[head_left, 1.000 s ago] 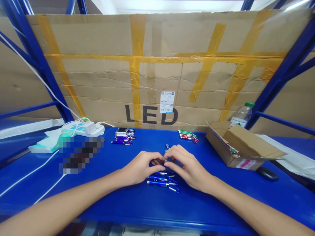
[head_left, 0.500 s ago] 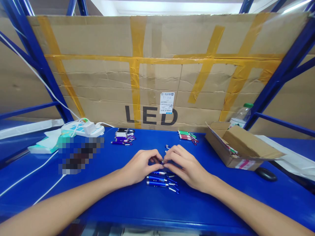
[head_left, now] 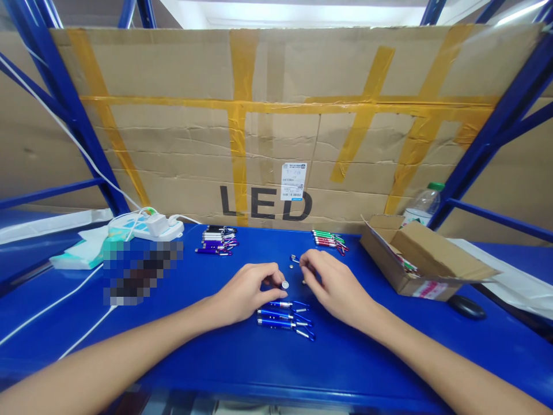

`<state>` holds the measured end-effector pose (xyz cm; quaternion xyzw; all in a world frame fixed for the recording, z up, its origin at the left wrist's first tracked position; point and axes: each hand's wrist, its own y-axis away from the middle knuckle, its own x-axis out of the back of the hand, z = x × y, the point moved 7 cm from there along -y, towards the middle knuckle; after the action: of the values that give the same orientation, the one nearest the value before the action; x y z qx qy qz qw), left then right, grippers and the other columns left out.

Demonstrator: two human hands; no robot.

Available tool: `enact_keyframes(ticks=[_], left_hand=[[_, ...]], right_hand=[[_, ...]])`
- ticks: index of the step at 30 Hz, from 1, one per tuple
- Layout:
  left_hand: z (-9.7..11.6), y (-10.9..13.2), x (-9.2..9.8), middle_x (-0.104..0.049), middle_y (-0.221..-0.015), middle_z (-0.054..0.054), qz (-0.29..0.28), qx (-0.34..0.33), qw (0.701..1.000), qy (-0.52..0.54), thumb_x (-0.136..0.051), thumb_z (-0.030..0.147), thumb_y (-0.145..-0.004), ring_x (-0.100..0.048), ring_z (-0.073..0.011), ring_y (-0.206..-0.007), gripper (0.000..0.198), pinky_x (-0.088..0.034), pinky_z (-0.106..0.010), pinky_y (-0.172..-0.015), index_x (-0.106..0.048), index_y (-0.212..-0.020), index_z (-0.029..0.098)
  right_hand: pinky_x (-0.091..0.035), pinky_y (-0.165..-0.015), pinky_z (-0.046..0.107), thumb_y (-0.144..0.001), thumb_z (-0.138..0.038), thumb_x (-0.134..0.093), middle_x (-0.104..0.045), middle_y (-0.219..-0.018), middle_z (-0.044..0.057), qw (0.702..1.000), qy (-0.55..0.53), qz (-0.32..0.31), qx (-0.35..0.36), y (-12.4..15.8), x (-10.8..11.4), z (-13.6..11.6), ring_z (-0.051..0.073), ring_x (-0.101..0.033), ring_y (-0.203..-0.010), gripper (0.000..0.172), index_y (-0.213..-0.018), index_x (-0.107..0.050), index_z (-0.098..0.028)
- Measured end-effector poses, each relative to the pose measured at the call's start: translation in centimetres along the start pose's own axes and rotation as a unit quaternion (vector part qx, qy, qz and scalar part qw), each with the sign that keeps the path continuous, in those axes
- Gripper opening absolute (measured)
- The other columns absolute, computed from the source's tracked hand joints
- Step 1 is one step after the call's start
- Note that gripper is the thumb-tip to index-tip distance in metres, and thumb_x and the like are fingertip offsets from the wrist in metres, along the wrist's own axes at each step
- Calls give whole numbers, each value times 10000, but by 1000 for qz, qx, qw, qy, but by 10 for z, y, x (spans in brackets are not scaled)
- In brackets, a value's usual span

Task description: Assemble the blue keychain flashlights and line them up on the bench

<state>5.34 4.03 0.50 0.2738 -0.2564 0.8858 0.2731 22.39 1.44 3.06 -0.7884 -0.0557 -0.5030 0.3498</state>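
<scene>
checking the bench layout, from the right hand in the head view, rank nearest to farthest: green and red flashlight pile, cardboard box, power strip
From the right hand:
1. Green and red flashlight pile, just behind it toward the cardboard wall.
2. Cardboard box, off to its right.
3. Power strip, far across at back left.

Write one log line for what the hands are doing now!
left hand: holds small torch | right hand: open, near loose parts | blue torches: below
</scene>
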Motion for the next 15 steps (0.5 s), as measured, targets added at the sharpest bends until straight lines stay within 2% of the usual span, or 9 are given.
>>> enact_keyframes(ticks=[2, 4, 6, 10, 15], left_hand=[[-1, 0, 0, -783, -1039, -33, 1, 4, 1000, 0, -774, 278, -945, -708, -198, -950, 120, -523, -295, -876, -695, -935, 189], [-2, 0, 1, -782, -1038, -34, 2, 9, 1000, -2, -772, 277, -946, -709, -200, -956, 118, -525, -296, -879, -694, -939, 189], [-2, -1, 1, -782, -1035, -32, 3, 11, 1000, -8, -768, 279, -949, -710, -200, -957, 115, -526, -296, -879, -694, -946, 190], [0, 0, 3, -782, -1038, -31, 3, 14, 1000, -23, -747, 281, -966, -721, -204, -972, 104, -527, -299, -886, -692, -968, 192], [6, 1, 3, -787, -1062, -30, -6, 14, 999, -31, -675, 287, -1020, -735, -210, -1001, 83, -526, -299, -886, -686, -1032, 206]], right_hand=[[-440, -721, 352, -1050, -148, -520, -702, -905, 64, 994, 69, -76, -34, 0, -12, 9, 246, -635, -815, 129, -948, -537, -225], [-423, -698, 349, -1058, -181, -547, -728, -905, 74, 983, 94, -144, -63, 3, -23, 16, 256, -668, -809, 110, -954, -543, -216], [-427, -697, 345, -1073, -204, -553, -739, -952, 84, 978, 87, -177, -70, 6, -29, 17, 256, -693, -830, 85, -989, -543, -209], [-468, -754, 352, -1092, -180, -512, -708, -1004, 90, 981, 58, -183, -34, 10, -33, 14, 247, -682, -866, 101, -996, -519, -210], [-483, -752, 369, -1121, -195, -433, -656, -951, 78, 986, 37, -159, 8, 11, -31, 11, 245, -625, -835, 150, -985, -491, -220]])
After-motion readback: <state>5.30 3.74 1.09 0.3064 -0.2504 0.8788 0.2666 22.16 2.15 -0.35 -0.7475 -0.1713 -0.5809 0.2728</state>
